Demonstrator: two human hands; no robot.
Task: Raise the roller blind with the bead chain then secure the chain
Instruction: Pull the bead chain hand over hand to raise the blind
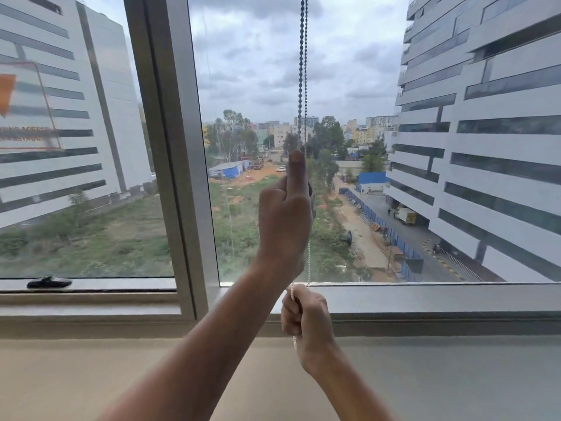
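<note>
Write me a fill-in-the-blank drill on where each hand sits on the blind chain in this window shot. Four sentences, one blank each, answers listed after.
1. The left hand grips the bead chain ____ the right hand.
2. The right hand holds the chain level with the window ____.
3. Above the left hand, ____ strands of chain run up out of view.
4. The black latch lies to the ____ of both hands.

Missing words: above; sill; two; left

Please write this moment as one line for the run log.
left hand: grips bead chain high | right hand: grips chain low, at sill | blind: out of view
</note>
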